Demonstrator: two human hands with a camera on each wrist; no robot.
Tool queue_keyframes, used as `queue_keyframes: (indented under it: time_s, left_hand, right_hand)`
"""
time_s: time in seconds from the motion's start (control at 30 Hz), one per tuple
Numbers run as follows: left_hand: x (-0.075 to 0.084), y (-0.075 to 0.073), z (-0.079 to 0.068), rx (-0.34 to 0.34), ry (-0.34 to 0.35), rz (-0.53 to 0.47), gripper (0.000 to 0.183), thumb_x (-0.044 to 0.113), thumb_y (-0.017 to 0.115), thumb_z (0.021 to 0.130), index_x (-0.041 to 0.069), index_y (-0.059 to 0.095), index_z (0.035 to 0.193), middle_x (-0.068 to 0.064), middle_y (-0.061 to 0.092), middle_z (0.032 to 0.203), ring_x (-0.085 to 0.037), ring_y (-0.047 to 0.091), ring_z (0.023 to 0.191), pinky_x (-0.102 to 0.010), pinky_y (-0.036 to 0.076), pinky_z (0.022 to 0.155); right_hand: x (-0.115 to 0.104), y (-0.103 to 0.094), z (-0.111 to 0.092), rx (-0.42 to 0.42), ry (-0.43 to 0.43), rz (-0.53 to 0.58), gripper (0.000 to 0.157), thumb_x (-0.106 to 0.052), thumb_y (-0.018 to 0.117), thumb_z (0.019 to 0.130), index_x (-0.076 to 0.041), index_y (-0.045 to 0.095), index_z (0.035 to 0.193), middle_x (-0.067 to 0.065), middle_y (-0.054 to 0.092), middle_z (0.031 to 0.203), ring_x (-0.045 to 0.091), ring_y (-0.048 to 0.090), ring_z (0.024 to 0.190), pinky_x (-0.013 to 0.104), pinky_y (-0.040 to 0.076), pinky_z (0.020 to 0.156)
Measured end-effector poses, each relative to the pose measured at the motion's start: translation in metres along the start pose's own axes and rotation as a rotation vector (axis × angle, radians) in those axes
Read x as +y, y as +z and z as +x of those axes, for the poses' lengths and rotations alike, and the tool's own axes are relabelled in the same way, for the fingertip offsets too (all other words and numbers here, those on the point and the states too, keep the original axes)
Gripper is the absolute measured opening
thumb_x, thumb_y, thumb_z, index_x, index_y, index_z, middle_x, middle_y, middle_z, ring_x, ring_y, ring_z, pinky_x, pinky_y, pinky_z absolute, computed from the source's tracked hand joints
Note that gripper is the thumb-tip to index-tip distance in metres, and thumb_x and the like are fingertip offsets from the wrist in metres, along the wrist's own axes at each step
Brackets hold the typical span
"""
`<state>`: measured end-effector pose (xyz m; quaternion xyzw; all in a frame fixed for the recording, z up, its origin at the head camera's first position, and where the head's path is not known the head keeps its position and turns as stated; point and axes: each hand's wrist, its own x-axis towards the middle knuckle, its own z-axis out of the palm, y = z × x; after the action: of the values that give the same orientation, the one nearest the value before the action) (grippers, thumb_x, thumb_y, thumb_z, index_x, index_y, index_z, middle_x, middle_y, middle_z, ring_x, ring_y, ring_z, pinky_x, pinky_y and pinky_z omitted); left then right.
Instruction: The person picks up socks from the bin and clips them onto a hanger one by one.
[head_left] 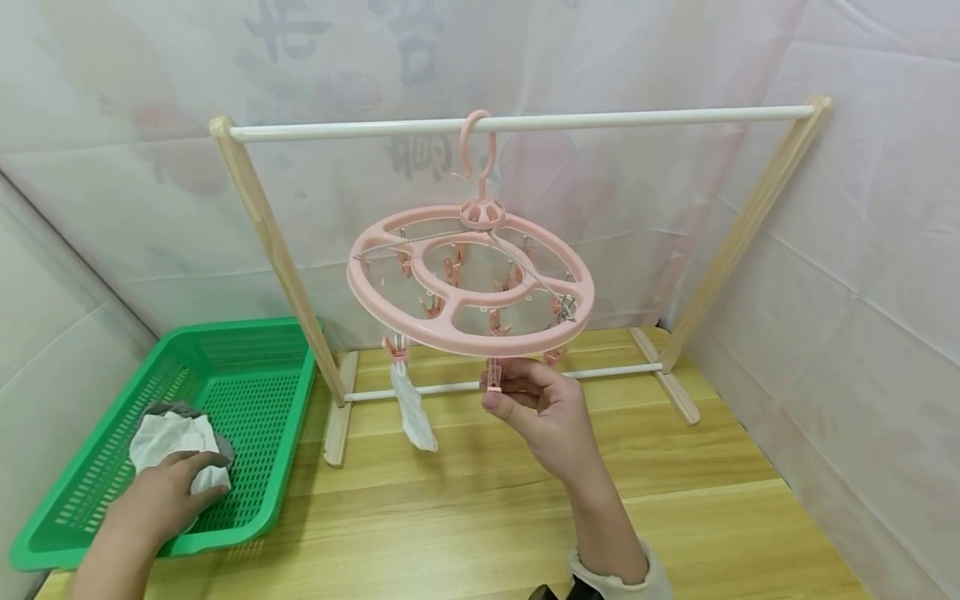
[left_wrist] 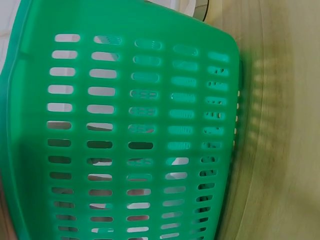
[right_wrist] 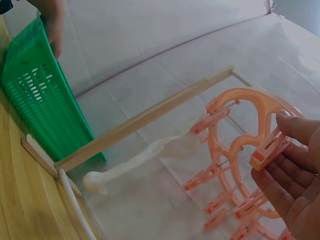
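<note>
A pink oval clip hanger [head_left: 468, 343] hangs by its hook from a white rail. My right hand [head_left: 551, 412] pinches one of its pink clothespins [right_wrist: 268, 150] between thumb and fingers at the front rim. Left of that hand, a white sock [head_left: 412, 408] dangles from another clip; the right wrist view shows the same sock [right_wrist: 140, 160] stretched long. My left hand [head_left: 168, 492] reaches into a green basket [head_left: 281, 467] and rests on white cloth [head_left: 168, 437], fingers and thumb spread apart over it. Grey cloth [head_left: 225, 448] lies partly underneath. In the left wrist view, the basket's slotted wall [left_wrist: 120, 120] hides this hand's fingers.
The rack's white rail [head_left: 637, 120] spans two wooden side posts [head_left: 273, 242], with a lower white bar [head_left: 615, 372] near the wooden table [head_left: 420, 533]. Several more pink clips hang under the hanger. Pale printed curtains [head_left: 637, 50] enclose the back and sides.
</note>
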<state>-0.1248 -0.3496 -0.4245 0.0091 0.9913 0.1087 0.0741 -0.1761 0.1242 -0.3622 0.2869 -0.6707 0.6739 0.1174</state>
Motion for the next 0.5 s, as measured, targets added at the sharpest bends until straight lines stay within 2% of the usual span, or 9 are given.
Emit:
queue_keyframes:
  time_s: [0.17,0.33,0.5]
  left_hand:
    - [-0.0018,0.0015,0.0000,-0.035,0.021,-0.016,0.042,0.025,0.074,0.088,0.001,0.065,0.120,-0.035,0.060,0.120,-0.059,0.055,0.108,-0.065,0.048,0.078]
    - [-0.0025,0.0040,0.0009,-0.013,0.072,-0.034,0.034,0.013,0.078,0.082,0.002,0.068,0.112,-0.029,0.065,0.112,-0.055,0.057,0.107,-0.063,0.048,0.081]
    - [-0.0022,0.0039,0.0026,-0.042,0.044,-0.028,0.034,0.012,0.078,0.082,-0.003,0.067,0.111,-0.029,0.064,0.111,-0.056,0.055,0.109,-0.063,0.048,0.083]
  right_hand:
    - [0.0002,0.0010,-0.0008,0.002,-0.003,0.003,0.027,0.000,0.073,0.088,0.005,0.066,0.114,0.022,0.068,0.100,0.018,0.069,0.091,0.030,0.060,0.079]
    - [-0.0002,0.0015,-0.0007,0.006,-0.001,-0.004,0.026,-0.002,0.074,0.088,0.004,0.067,0.113,0.020,0.069,0.100,0.018,0.069,0.091,0.029,0.060,0.079]
    - [0.0001,0.0008,-0.0005,0.006,-0.008,-0.008,0.026,-0.002,0.074,0.089,0.003,0.067,0.113,0.019,0.069,0.100,0.018,0.070,0.091,0.029,0.060,0.079]
